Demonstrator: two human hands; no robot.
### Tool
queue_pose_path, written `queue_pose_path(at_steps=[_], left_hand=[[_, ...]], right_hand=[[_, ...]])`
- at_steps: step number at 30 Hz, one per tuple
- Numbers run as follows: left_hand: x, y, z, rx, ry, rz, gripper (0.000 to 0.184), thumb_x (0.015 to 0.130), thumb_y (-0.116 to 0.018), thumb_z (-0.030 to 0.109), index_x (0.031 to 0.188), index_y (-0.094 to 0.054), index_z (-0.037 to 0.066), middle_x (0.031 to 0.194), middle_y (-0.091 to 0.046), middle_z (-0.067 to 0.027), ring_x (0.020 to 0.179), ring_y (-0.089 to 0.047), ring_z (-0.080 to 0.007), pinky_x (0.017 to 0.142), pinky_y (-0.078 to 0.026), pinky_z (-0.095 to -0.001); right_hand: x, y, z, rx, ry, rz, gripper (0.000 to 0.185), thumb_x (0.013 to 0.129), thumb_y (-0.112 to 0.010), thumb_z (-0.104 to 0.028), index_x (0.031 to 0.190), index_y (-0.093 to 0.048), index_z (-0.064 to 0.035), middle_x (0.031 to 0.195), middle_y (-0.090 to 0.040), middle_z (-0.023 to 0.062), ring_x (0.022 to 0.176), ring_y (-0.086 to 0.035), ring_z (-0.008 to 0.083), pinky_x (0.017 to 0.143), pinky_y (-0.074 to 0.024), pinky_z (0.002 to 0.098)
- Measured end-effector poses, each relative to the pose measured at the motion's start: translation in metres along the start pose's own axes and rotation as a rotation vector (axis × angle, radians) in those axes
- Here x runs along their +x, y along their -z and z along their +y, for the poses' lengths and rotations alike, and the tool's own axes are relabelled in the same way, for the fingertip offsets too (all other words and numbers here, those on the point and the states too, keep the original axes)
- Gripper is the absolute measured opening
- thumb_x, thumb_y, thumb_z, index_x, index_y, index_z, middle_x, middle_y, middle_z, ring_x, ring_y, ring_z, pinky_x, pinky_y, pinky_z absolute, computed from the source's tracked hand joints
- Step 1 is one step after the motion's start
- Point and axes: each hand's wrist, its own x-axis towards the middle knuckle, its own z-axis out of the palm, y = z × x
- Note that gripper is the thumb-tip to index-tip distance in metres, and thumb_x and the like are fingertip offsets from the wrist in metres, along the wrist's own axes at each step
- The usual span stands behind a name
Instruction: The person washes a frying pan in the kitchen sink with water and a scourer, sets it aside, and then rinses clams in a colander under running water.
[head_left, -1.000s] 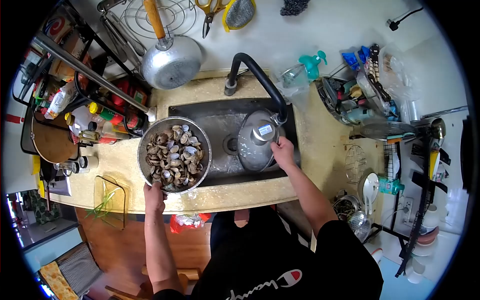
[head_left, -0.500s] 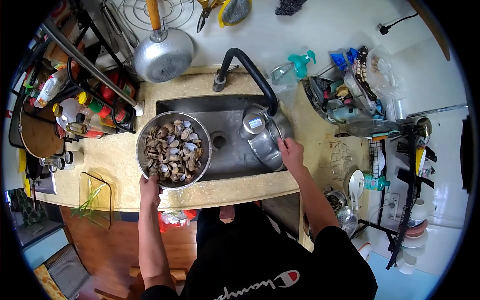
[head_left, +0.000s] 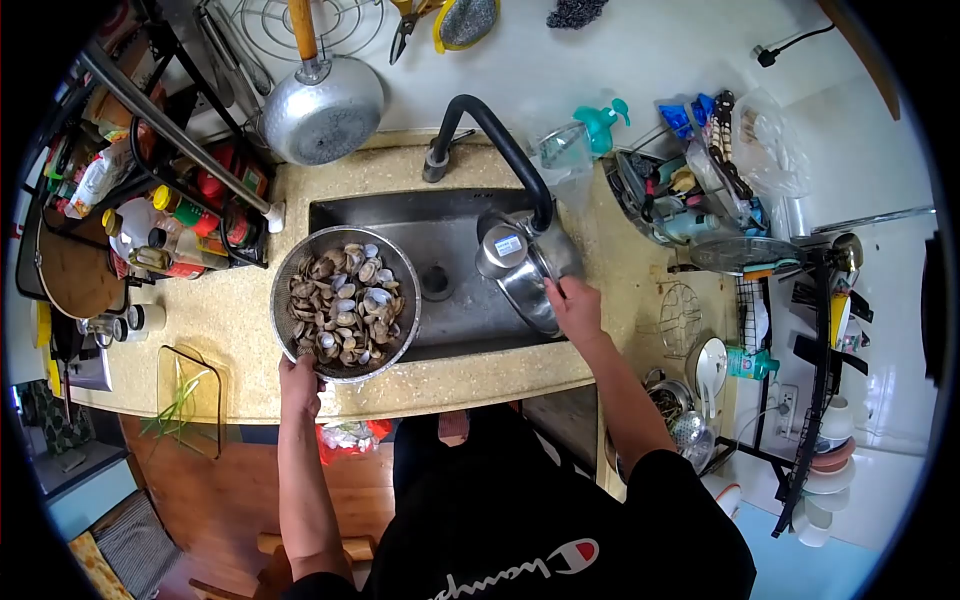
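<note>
A metal strainer (head_left: 285, 300) full of brown clams (head_left: 345, 300) rests over the left edge of the sink (head_left: 450, 325). My left hand (head_left: 299, 387) grips the strainer's near rim, fingers closed on it. Inside the sink on the right, a steel bowl (head_left: 528, 298) is tilted on its side, and my right hand (head_left: 575, 304) is closed on its right rim. The black faucet (head_left: 505, 145) arches over the bowl, its silver head (head_left: 504, 246) with a label just above the bowl's inside.
A glass dish (head_left: 205, 400) with green stalks overhangs the counter's front edge. Bottles on a rack (head_left: 190, 235) stand left, and a pan (head_left: 325, 110) hangs behind. Right of the sink are a utensil basket (head_left: 640, 205), a wire rack (head_left: 680, 318) and a green pump bottle (head_left: 600, 125).
The bowl has gone from lying flatter under the faucet to tilted steeply, with my right hand on its rim. Water seen in the sink earlier has drained. The view has shifted slightly; my left hand keeps its grip.
</note>
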Motion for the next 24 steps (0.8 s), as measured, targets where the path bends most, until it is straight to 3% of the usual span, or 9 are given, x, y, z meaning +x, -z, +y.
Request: queue_pose_path(at_steps=[3, 6, 10, 13, 17, 19, 22, 23, 24], left_hand=[[-0.003, -0.001, 0.003, -0.002, -0.006, -0.011, 0.022, 0.083, -0.049, 0.004, 0.104, -0.054, 0.000, 0.078, -0.060, -0.0073, 0.047, -0.049, -0.0124, 0.035, -0.037, -0.0251], [-0.011, 0.000, 0.010, 0.000, -0.013, 0.007, 0.021, 0.083, -0.049, 0.004, 0.102, -0.056, 0.000, 0.076, -0.061, -0.0073, 0.046, -0.049, -0.0125, 0.035, -0.037, -0.0252], [-0.022, 0.008, 0.025, 0.032, -0.007, 0.047, 0.022, 0.083, -0.050, 0.006, 0.102, -0.056, -0.001, 0.075, -0.061, -0.0071, 0.043, -0.047, -0.0127, 0.034, -0.036, -0.0249], [-0.028, 0.019, 0.035, 0.051, -0.028, 0.048, 0.022, 0.082, -0.050, 0.007, 0.103, -0.055, -0.002, 0.075, -0.060, -0.0073, 0.042, -0.046, -0.0129, 0.034, -0.036, -0.0250], [-0.033, 0.023, 0.042, 0.047, -0.057, 0.085, 0.022, 0.083, -0.050, 0.006, 0.104, -0.056, 0.000, 0.072, -0.059, -0.0072, 0.044, -0.048, -0.0135, 0.035, -0.038, -0.0256], [-0.033, 0.024, 0.044, 0.055, -0.057, 0.076, 0.022, 0.084, -0.049, 0.005, 0.105, -0.055, 0.000, 0.072, -0.059, -0.0074, 0.044, -0.048, -0.0134, 0.035, -0.038, -0.0256], [-0.037, 0.015, 0.053, 0.036, -0.050, 0.054, 0.020, 0.085, -0.048, 0.005, 0.104, -0.054, 0.000, 0.072, -0.058, -0.0073, 0.044, -0.047, -0.0132, 0.035, -0.037, -0.0262], [-0.036, 0.013, 0.053, 0.026, -0.048, 0.053, 0.020, 0.085, -0.048, 0.005, 0.104, -0.054, 0.000, 0.072, -0.058, -0.0074, 0.043, -0.047, -0.0133, 0.035, -0.037, -0.0263], [-0.034, 0.013, 0.053, 0.020, -0.044, 0.047, 0.020, 0.085, -0.048, 0.005, 0.104, -0.054, 0.000, 0.072, -0.058, -0.0074, 0.043, -0.047, -0.0134, 0.035, -0.037, -0.0263]], right_hand=[[-0.001, -0.005, 0.000, 0.035, 0.016, 0.026, 0.035, 0.085, -0.070, -0.022, 0.064, -0.050, -0.0031, 0.062, -0.054, 0.0181, 0.055, -0.054, 0.0346, 0.051, -0.0421, 0.0427], [-0.005, -0.025, 0.000, 0.225, -0.295, 0.034, 0.031, 0.083, -0.070, -0.015, 0.063, -0.049, -0.0046, 0.058, -0.053, 0.0109, 0.050, -0.049, 0.0231, 0.048, -0.0387, 0.0364], [-0.003, -0.096, 0.015, 0.887, -0.834, 0.315, 0.017, 0.076, -0.063, 0.002, 0.067, -0.053, -0.0081, 0.061, -0.051, -0.0040, 0.057, -0.043, 0.0080, 0.047, -0.0312, 0.0311], [-0.015, -0.111, -0.004, 1.092, -1.340, 0.122, 0.021, 0.069, -0.061, 0.003, 0.089, -0.060, -0.0049, 0.081, -0.060, 0.0048, 0.070, -0.054, 0.0168, 0.057, -0.0417, 0.0329], [-0.045, -0.072, 0.031, 1.329, -1.278, 0.104, 0.034, 0.067, -0.057, 0.003, 0.101, -0.057, -0.0039, 0.093, -0.062, 0.0108, 0.086, -0.061, 0.0256, 0.068, -0.0507, 0.0382], [-0.051, -0.072, 0.059, 1.441, -1.168, 0.086, 0.039, 0.066, -0.056, 0.004, 0.103, -0.058, -0.0076, 0.091, -0.059, 0.0053, 0.087, -0.059, 0.0238, 0.080, -0.0537, 0.0433], [-0.032, -0.092, 0.043, 1.354, -1.175, 0.220, 0.037, 0.067, -0.055, 0.005, 0.101, -0.059, -0.0079, 0.092, -0.060, 0.0052, 0.088, -0.059, 0.0234, 0.076, -0.0530, 0.0401], [-0.017, -0.091, 0.019, 1.160, -1.307, 0.195, 0.040, 0.067, -0.054, 0.006, 0.104, -0.060, -0.0085, 0.095, -0.062, 0.0060, 0.089, -0.059, 0.0232, 0.074, -0.0516, 0.0375], [-0.020, -0.104, 0.027, 1.208, -1.238, 0.116, 0.040, 0.067, -0.054, 0.007, 0.103, -0.060, -0.0078, 0.095, -0.062, 0.0065, 0.089, -0.060, 0.0233, 0.073, -0.0508, 0.0365]])
